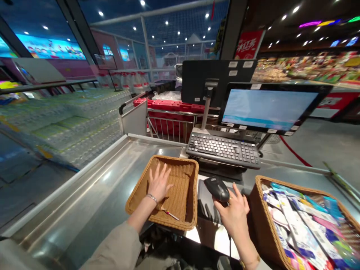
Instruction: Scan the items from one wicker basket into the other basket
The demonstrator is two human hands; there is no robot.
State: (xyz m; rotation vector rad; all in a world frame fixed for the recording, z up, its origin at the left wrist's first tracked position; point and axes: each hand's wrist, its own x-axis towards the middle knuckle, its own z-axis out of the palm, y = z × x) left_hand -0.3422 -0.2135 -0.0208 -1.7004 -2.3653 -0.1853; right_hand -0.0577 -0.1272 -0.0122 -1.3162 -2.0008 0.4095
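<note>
My left hand is inside or just above a brown wicker basket, its fingers spread and holding nothing. In that basket, near my wrist, lies a small thin item with a white stick and a red part, perhaps a lollipop. My right hand has its fingers around a black handheld barcode scanner, whose rounded head points up and left. The scanner's grip is hidden by my palm, and a thin cord hangs below my wrist. A second wicker basket, full of packaged goods, stands right of my right hand.
Beyond the hands a black keyboard sits below a lit monitor. A second screen faces away. The metal counter has a raised rim. Stacked bottle packs stand left; a metal cart is behind.
</note>
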